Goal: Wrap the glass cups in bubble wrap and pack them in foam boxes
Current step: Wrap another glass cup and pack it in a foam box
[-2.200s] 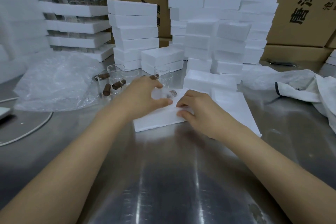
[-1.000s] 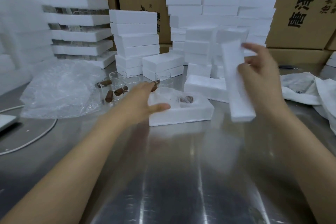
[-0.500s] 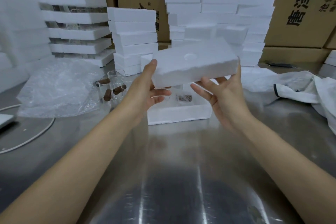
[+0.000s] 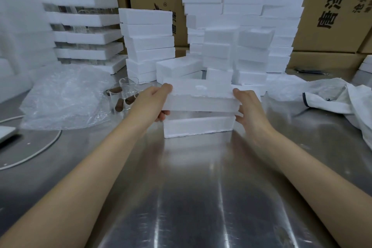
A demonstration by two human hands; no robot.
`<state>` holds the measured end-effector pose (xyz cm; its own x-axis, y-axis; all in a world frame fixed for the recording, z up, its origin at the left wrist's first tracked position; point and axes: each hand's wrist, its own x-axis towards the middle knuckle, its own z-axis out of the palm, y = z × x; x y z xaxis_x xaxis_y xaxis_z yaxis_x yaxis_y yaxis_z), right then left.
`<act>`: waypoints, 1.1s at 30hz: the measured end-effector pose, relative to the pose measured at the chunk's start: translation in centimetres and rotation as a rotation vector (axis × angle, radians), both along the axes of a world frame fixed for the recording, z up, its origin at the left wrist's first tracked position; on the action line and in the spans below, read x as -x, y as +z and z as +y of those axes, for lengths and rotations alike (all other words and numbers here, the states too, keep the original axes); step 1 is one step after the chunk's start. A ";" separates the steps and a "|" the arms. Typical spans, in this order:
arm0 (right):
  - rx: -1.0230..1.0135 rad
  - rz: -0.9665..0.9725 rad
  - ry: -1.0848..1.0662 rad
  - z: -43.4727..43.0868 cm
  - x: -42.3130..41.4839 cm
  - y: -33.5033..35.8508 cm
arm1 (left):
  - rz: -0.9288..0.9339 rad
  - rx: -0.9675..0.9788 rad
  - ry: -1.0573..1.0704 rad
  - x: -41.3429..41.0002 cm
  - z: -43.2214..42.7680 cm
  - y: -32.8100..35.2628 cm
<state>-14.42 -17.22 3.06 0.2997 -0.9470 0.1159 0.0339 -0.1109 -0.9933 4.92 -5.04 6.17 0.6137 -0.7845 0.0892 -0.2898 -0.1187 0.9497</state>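
Lowered since earlier, the lid (image 4: 201, 96) hovers just above the base (image 4: 199, 127) mid-counter (image 4: 191, 187). The left hand (image 4: 153, 102) and right hand (image 4: 247, 106) each grip an end, keeping it level for seating. Unwrapped cups (image 4: 124, 90) wait toward the left edge, beside bubble wrap (image 4: 64, 94).

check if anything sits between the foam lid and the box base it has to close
Nothing visible does. The foam lid, gripped at its ends by the left hand and right hand, hangs just above the foam box base with only a narrow gap between them. The lid hides the base's inside.
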 end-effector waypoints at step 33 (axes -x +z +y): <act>0.230 0.357 0.020 0.1 0.5 0.1 | -0.552 -0.010 0.081 -0.5 -0.4 -2.0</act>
